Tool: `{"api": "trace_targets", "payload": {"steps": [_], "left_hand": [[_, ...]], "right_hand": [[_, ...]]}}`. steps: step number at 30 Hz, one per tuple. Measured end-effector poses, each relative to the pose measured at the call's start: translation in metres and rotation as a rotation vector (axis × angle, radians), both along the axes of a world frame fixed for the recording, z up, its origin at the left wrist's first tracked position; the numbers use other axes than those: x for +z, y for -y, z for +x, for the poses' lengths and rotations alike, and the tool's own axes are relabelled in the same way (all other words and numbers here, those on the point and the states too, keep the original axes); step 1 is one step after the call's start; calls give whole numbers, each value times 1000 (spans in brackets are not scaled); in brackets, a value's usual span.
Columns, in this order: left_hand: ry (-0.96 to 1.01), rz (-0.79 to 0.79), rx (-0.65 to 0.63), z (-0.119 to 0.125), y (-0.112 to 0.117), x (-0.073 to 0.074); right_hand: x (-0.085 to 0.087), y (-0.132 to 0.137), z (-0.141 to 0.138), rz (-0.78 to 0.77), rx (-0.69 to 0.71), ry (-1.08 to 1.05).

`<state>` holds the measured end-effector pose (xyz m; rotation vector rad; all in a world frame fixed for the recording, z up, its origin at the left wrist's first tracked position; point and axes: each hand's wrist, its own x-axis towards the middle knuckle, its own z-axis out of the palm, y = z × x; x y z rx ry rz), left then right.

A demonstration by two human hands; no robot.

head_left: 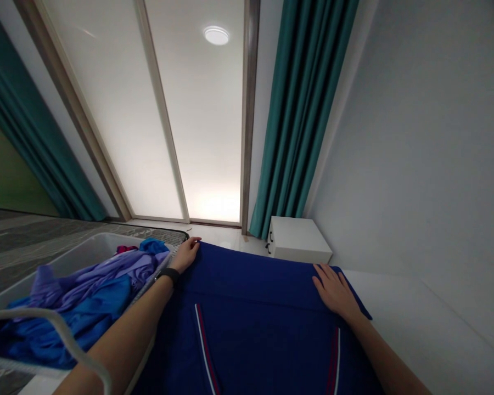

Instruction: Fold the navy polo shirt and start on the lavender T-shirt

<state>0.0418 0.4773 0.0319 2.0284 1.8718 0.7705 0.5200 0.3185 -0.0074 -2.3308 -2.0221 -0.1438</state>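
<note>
A dark blue garment [251, 318] with red and white stripes lies spread on a white surface [428, 334] in front of me. My left hand [185, 253] reaches to its far left corner and pinches the edge there; a black band sits on that wrist. My right hand [333, 291] lies flat, fingers stretched out, on the garment's far right part near its edge.
A pale plastic basket [80, 255] at the left holds several blue and purple clothes [90, 296]. A small white cabinet [298, 240] stands beyond the garment by a teal curtain [302, 115]. A frosted window fills the far wall; a grey wall runs along the right.
</note>
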Motion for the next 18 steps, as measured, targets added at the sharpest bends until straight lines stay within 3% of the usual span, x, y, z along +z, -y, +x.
{"api": "trace_targets", "payload": {"steps": [6,13,18], "left_hand": [[72,45,-1,1,6,2],[145,114,5,-1,6,-1],[172,126,7,1,9,4]], "right_hand": [[1,-8,7,2,-19,-31],[17,-38,52,-59,-274,-172],[23,-60,79,-82,-223,-351]]}}
